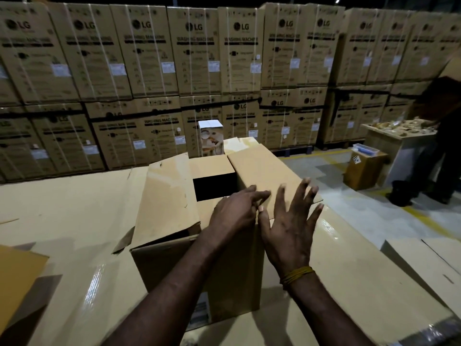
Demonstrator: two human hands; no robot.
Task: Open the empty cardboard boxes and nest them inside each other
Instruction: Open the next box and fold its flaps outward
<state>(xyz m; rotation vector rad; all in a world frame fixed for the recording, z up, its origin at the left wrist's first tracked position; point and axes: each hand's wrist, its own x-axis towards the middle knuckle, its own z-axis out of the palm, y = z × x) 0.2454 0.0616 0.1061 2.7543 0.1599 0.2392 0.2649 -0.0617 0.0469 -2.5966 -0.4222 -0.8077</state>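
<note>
A tall brown cardboard box stands upright on flattened cardboard sheets. Its top flaps are partly folded in, leaving a dark square gap at the middle. My left hand rests on the near flap at the top, fingers loosely bent toward the right flap. My right hand hovers beside it with fingers spread straight over the right flap's near edge, holding nothing. A small white printed box stands behind the brown box.
Stacked washing-machine cartons form a wall behind. More flat cardboard lies at right, and a piece at left. A small brown box sits by a table where another person stands.
</note>
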